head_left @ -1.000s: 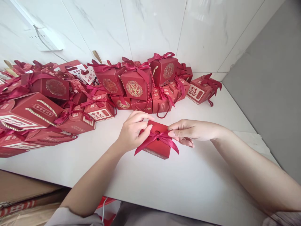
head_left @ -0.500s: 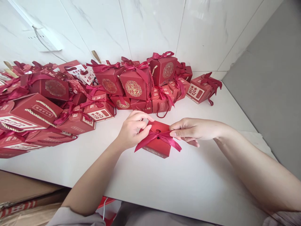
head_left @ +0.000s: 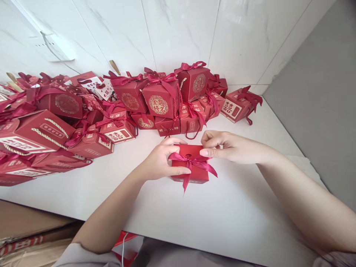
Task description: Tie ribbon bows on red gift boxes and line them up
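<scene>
A small red gift box [head_left: 194, 174] sits on the white counter [head_left: 222, 218] in front of me, with a dark red ribbon bow [head_left: 191, 163] tied across its top. My left hand [head_left: 161, 161] pinches the left loop of the bow, thumb lying along the box. My right hand [head_left: 225, 146] pinches the right loop between thumb and fingers. Two ribbon tails hang down over the box's front and right side.
A heap of red gift boxes with ribbons and rope handles [head_left: 91, 107] fills the back and left of the counter against the tiled wall. One box with a white label [head_left: 236, 105] lies apart at the back right. Cardboard [head_left: 27, 230] lies below the counter's front edge.
The box has turned square to me and shifted slightly right. The stretched ribbon ends have become a bow, with both hands drawn closer in onto its loops.
</scene>
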A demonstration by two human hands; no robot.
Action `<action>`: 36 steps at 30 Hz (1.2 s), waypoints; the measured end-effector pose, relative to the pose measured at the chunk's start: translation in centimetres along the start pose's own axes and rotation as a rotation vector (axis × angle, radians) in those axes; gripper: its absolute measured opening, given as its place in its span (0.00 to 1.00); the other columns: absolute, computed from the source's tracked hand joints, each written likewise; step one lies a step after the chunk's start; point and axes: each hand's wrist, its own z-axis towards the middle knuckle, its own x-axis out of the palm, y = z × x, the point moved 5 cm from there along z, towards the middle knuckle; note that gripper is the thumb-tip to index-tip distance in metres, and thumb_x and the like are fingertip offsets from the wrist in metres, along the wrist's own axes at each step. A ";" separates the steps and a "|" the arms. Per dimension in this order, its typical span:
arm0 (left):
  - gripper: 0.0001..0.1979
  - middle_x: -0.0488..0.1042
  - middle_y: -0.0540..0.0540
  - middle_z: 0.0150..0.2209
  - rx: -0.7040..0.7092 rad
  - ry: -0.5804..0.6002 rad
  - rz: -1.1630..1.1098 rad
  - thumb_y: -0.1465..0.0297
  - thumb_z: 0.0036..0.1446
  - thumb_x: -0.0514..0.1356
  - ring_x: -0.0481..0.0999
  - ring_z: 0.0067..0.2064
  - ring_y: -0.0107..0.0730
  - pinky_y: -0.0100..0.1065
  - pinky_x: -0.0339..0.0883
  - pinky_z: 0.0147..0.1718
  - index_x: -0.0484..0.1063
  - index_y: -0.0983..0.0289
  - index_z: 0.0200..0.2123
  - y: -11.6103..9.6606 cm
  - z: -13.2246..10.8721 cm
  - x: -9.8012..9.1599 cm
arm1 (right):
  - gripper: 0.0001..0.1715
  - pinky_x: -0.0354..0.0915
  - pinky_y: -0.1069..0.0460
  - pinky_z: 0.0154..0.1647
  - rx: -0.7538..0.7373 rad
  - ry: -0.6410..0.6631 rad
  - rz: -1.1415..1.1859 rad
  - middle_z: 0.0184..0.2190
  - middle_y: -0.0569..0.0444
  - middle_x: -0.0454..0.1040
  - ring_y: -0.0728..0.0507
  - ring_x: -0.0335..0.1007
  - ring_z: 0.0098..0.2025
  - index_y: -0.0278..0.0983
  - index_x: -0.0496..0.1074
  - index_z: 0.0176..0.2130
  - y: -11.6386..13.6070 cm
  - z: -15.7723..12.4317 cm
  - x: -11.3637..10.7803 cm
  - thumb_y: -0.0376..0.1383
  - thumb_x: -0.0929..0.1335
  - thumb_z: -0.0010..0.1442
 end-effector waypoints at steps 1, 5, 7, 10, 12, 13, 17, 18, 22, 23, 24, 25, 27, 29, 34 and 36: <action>0.14 0.67 0.58 0.57 -0.002 0.005 -0.009 0.59 0.48 0.71 0.69 0.59 0.47 0.44 0.68 0.56 0.76 0.61 0.34 0.0 0.0 0.0 | 0.24 0.63 0.48 0.46 -0.024 -0.048 -0.018 0.45 0.50 0.70 0.42 0.67 0.46 0.39 0.76 0.29 0.2 0.1 -0.1 0.53 0.67 0.63; 0.19 0.68 0.60 0.57 0.009 0.000 -0.030 0.61 0.47 0.71 0.67 0.61 0.49 0.45 0.66 0.55 0.65 0.63 0.28 -0.1 0.1 0.1 | 0.18 0.64 0.46 0.52 -0.055 -0.071 0.004 0.60 0.51 0.63 0.36 0.57 0.64 0.41 0.77 0.31 0.6 0.4 0.3 0.52 0.69 0.61; 0.16 0.68 0.60 0.57 0.032 -0.027 -0.054 0.62 0.52 0.68 0.67 0.61 0.47 0.45 0.64 0.56 0.64 0.63 0.29 -0.2 0.1 0.3 | 0.17 0.63 0.45 0.54 -0.061 -0.044 0.011 0.61 0.51 0.63 0.35 0.56 0.65 0.42 0.77 0.33 0.6 0.4 0.5 0.51 0.69 0.62; 0.08 0.68 0.60 0.57 0.080 -0.086 -0.088 0.65 0.59 0.61 0.67 0.61 0.43 0.44 0.61 0.59 0.65 0.62 0.33 -0.3 0.1 0.7 | 0.14 0.61 0.44 0.57 -0.101 -0.040 -0.010 0.62 0.51 0.64 0.36 0.60 0.64 0.41 0.77 0.34 0.8 0.4 0.7 0.48 0.69 0.63; 0.07 0.68 0.61 0.56 0.095 -0.091 -0.069 0.67 0.58 0.62 0.67 0.61 0.43 0.44 0.61 0.59 0.66 0.62 0.36 -0.4 0.1 1.1 | 0.13 0.62 0.44 0.56 -0.127 -0.054 -0.015 0.62 0.51 0.65 0.37 0.64 0.60 0.40 0.77 0.35 0.8 0.5 0.9 0.46 0.68 0.64; 0.08 0.68 0.61 0.56 0.094 -0.080 -0.056 0.68 0.57 0.63 0.67 0.61 0.43 0.44 0.62 0.58 0.66 0.62 0.36 -0.5 0.1 1.2 | 0.13 0.62 0.44 0.55 -0.144 -0.075 -0.017 0.61 0.50 0.65 0.38 0.66 0.58 0.40 0.76 0.35 0.7 0.6 0.9 0.45 0.68 0.65; 0.13 0.67 0.60 0.58 0.077 -0.051 -0.081 0.69 0.54 0.66 0.67 0.61 0.42 0.44 0.62 0.58 0.62 0.61 0.36 -0.6 0.1 1.1 | 0.10 0.64 0.45 0.52 -0.209 -0.290 -0.033 0.52 0.49 0.72 0.40 0.69 0.53 0.40 0.73 0.38 0.5 1.0 0.2 0.43 0.68 0.64; 0.14 0.66 0.60 0.59 0.072 -0.052 -0.086 0.69 0.53 0.67 0.65 0.63 0.44 0.44 0.61 0.60 0.62 0.61 0.35 -0.6 0.1 0.9 | 0.10 0.65 0.46 0.49 -0.190 -0.347 -0.038 0.48 0.49 0.74 0.41 0.70 0.50 0.40 0.72 0.40 0.3 0.9 -0.2 0.44 0.68 0.64; 0.15 0.66 0.59 0.60 0.046 -0.024 -0.065 0.65 0.53 0.68 0.64 0.64 0.46 0.46 0.57 0.62 0.63 0.62 0.29 -0.3 0.0 0.1 | 0.21 0.62 0.51 0.31 0.067 -0.397 -0.146 0.29 0.54 0.73 0.46 0.67 0.30 0.38 0.70 0.30 -0.1 -0.7 -2.4 0.51 0.66 0.64; 0.14 0.66 0.58 0.60 0.036 -0.014 -0.069 0.64 0.56 0.66 0.66 0.63 0.45 0.45 0.58 0.62 0.64 0.63 0.27 -0.1 -0.1 -0.1 | 0.23 0.60 0.52 0.28 0.149 -0.291 -0.169 0.26 0.55 0.72 0.46 0.65 0.28 0.38 0.70 0.29 -0.1 -1.1 -2.4 0.52 0.65 0.64; 0.14 0.67 0.57 0.59 0.026 -0.009 -0.079 0.64 0.58 0.65 0.67 0.61 0.44 0.44 0.59 0.61 0.65 0.63 0.26 0.0 -0.1 -0.2 | 0.24 0.59 0.52 0.27 0.210 -0.153 -0.174 0.25 0.55 0.71 0.47 0.65 0.27 0.38 0.71 0.28 -0.1 -1.6 -2.1 0.52 0.65 0.64; 0.15 0.68 0.57 0.58 0.018 -0.009 -0.093 0.64 0.59 0.63 0.69 0.60 0.43 0.43 0.59 0.61 0.66 0.64 0.25 0.2 -0.1 -0.3 | 0.24 0.60 0.52 0.27 0.251 -0.040 -0.183 0.25 0.55 0.72 0.46 0.66 0.27 0.38 0.72 0.27 0.1 -2.1 -1.8 0.52 0.66 0.63; 0.17 0.70 0.57 0.56 0.004 -0.018 -0.125 0.63 0.60 0.62 0.71 0.58 0.41 0.42 0.61 0.60 0.67 0.64 0.22 0.5 0.0 -0.4 | 0.24 0.60 0.53 0.26 0.312 0.097 -0.212 0.24 0.55 0.74 0.46 0.67 0.26 0.38 0.72 0.26 0.6 -2.8 -1.0 0.52 0.66 0.63; 0.18 0.71 0.57 0.54 -0.005 -0.035 -0.152 0.62 0.61 0.62 0.72 0.56 0.40 0.40 0.63 0.58 0.67 0.65 0.21 0.8 0.1 -0.4 | 0.24 0.60 0.53 0.24 0.362 0.160 -0.200 0.23 0.55 0.74 0.47 0.67 0.25 0.38 0.72 0.27 0.8 -2.9 -0.2 0.53 0.65 0.63; 0.19 0.73 0.57 0.53 0.017 -0.079 -0.141 0.62 0.63 0.59 0.74 0.54 0.37 0.37 0.64 0.56 0.72 0.64 0.22 1.2 0.2 -0.2 | 0.22 0.63 0.54 0.24 0.374 0.250 0.040 0.21 0.56 0.71 0.48 0.66 0.22 0.37 0.69 0.28 0.3 -1.9 1.3 0.51 0.66 0.62; 0.19 0.73 0.57 0.52 0.018 -0.099 -0.130 0.62 0.65 0.58 0.74 0.52 0.36 0.37 0.64 0.55 0.73 0.64 0.22 1.3 0.2 -0.1 | 0.19 0.62 0.54 0.24 0.345 0.267 0.088 0.20 0.57 0.69 0.49 0.64 0.21 0.37 0.68 0.28 0.1 -1.6 1.2 0.49 0.66 0.62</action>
